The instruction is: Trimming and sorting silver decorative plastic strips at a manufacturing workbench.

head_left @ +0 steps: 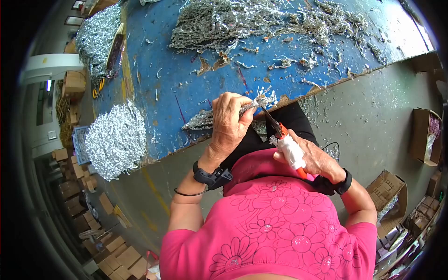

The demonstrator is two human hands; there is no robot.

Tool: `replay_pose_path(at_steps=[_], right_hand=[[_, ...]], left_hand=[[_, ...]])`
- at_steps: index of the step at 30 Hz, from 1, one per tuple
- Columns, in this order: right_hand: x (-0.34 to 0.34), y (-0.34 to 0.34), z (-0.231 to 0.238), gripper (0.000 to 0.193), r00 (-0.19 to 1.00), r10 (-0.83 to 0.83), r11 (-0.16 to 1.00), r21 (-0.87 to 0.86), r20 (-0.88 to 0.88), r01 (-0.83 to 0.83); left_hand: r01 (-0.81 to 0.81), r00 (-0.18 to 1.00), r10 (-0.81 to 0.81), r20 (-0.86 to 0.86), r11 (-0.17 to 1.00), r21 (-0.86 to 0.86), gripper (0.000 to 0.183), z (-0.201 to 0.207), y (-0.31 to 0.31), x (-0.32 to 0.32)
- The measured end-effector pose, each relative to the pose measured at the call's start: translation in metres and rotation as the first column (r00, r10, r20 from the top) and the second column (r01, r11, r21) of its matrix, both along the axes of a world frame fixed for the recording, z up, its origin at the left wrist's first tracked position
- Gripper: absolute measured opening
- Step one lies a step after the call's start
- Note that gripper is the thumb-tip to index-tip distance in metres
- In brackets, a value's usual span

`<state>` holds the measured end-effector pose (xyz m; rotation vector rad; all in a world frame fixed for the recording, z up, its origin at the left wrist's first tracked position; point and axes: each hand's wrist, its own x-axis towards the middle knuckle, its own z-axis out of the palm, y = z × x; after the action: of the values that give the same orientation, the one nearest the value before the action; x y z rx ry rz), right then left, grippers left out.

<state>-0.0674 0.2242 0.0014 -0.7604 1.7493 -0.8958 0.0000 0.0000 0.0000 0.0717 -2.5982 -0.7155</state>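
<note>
My left hand (227, 119) is closed round a thin bundle of silver tinsel (199, 120). Its frayed, knotted end (265, 99) sticks out past my thumb and fingertips, and the rest trails to the left along the table edge. In my right hand (311, 156) is a pair of scissors (280, 129) with orange handles, partly wrapped in white material. The dark blades point up and left, their tips right by the frayed end. Whether the blades touch the strands I cannot make out.
The blue table (163, 93) carries a large tinsel heap (224, 23) at the back and a scrap pile (331, 28) to its right. A trimmed silver bundle (116, 140) lies at the left corner. Cardboard boxes (387, 200) stand on the floor at right.
</note>
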Motion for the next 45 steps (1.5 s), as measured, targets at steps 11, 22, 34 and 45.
replay_pose_path(at_steps=[11, 22, 34, 45], right_hand=[[0.001, -0.002, -0.012, 0.079, 0.987, -0.05, 0.991, -0.132, -0.154, 0.03], [-0.003, -0.003, -0.027, 0.054, 0.976, -0.175, 0.971, -0.185, -0.127, 0.15], [-0.008, -0.001, -0.015, 0.075, 0.983, -0.064, 0.983, -0.181, -0.175, 0.031], [-0.005, 0.0, -0.016, 0.075, 0.981, -0.055, 0.979, -0.204, -0.185, 0.016]], left_hand=[[0.098, 0.995, -0.1, 0.022, 0.994, 0.055, 0.019, 0.006, 0.0, 0.001], [0.107, 0.994, -0.108, 0.015, 0.994, 0.038, 0.022, 0.006, -0.006, -0.004], [0.118, 0.989, -0.128, 0.068, 0.984, 0.135, 0.018, 0.011, -0.008, -0.001], [0.054, 0.98, -0.12, 0.16, 0.929, 0.366, 0.014, 0.017, -0.01, 0.004]])
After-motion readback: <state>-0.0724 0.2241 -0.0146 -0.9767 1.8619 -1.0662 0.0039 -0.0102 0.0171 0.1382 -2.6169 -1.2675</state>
